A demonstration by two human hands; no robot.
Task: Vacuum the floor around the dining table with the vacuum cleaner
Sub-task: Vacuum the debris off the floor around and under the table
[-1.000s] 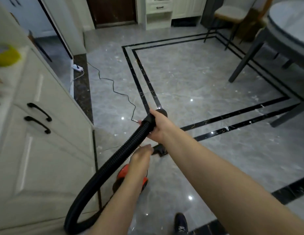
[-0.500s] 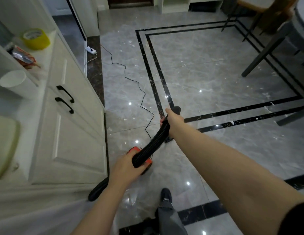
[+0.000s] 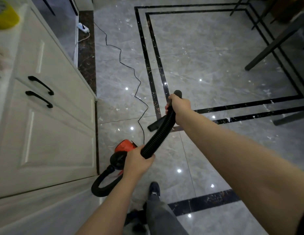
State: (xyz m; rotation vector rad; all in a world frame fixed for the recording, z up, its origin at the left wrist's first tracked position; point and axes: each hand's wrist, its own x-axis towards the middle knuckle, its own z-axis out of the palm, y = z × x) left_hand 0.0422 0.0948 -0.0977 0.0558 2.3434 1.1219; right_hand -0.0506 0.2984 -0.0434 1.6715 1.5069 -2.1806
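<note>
Left hand (image 3: 136,162): fingers wrapped round hose (image 3: 159,134).
Right hand (image 3: 179,106): gripping hose's far end, nozzle (image 3: 154,125) just below the fingers (tip at floor).
Vacuum (image 3: 122,150): on floor, behind left fingers.

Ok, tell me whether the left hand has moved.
Yes. The left hand slid back down the hose, away from the black floor stripes.

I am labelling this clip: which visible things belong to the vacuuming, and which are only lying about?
Belong: black hose, nozzle, orange vacuum body, power cord, power strip, left hand, right hand.
Lying about: yellow tape roll, white cabinet.
</note>
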